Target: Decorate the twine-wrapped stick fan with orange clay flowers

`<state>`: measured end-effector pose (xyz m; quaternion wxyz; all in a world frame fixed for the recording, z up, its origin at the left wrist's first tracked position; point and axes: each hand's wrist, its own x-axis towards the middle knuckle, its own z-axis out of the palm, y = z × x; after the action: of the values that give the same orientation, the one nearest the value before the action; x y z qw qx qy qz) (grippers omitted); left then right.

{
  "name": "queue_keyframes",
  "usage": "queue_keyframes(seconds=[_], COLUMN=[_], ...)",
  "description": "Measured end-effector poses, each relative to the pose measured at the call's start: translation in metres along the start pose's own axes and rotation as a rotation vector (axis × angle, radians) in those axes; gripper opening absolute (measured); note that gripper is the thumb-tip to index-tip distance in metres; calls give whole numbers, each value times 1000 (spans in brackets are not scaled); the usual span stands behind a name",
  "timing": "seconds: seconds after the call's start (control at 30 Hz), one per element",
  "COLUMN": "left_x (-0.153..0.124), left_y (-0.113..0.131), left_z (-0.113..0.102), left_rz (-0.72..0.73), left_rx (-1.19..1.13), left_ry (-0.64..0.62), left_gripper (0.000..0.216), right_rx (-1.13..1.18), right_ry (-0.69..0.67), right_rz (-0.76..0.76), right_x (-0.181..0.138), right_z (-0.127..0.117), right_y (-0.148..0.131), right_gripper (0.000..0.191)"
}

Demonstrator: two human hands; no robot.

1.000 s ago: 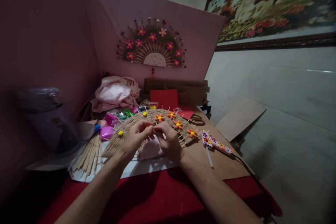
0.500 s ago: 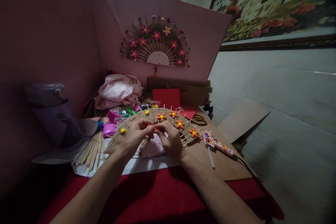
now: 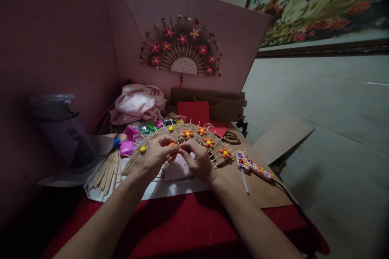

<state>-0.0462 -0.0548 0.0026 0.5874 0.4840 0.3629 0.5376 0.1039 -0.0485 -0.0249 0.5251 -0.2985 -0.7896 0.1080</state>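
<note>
Between the fingertips of my left hand [image 3: 159, 153] and my right hand [image 3: 198, 158] is a small piece of orange clay [image 3: 173, 144], mostly hidden by the fingers. Both hands are closed in a pinch and meet above a twine-wrapped fan [image 3: 133, 165] with thin sticks poking from its rim. Orange clay flowers [image 3: 209, 142] with yellow centres sit on the fan's right half. On its left half are two lone yellow dots, one being the lower yellow clay dot [image 3: 142, 149]. A white dotted half-round base [image 3: 179, 168] shows below my hands.
A floral hot glue gun [image 3: 254, 166] lies on cardboard at the right, its cord trailing off the edge. Bamboo sticks [image 3: 107, 173], a pink clay block [image 3: 126, 148] and a tall bottle [image 3: 65, 137] stand or lie left. A finished fan [image 3: 182, 48] hangs on the pink board behind.
My hands stay in nearly the same place, fingertips still pinching the orange clay. The whole view has shifted very slightly.
</note>
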Motion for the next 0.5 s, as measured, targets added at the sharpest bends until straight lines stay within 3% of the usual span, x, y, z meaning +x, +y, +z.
queue_keyframes(seconds=[0.1,0.2,0.27,0.37,0.5], left_x=[0,3,5,6,2], left_y=[1,3,4,7,10], left_z=[1,-2,-5,-8,-4], left_rz=[-41,-62,-46,9,-32], left_rx=[-78,-185,-248,-288,-271], left_ry=[34,81,116,84,-5], left_gripper=[18,18,21,24,19], right_rx=[216,668,917,1054,971], right_ry=[-12,-100,-155,-130,-70], right_rz=[202,493,601,628,583], right_x=[2,6,8,10,10], right_z=[0,-3,-5,-8,-5], right_y=[-1,-3,-3,-2,3], right_gripper=[14,24,28,33,28])
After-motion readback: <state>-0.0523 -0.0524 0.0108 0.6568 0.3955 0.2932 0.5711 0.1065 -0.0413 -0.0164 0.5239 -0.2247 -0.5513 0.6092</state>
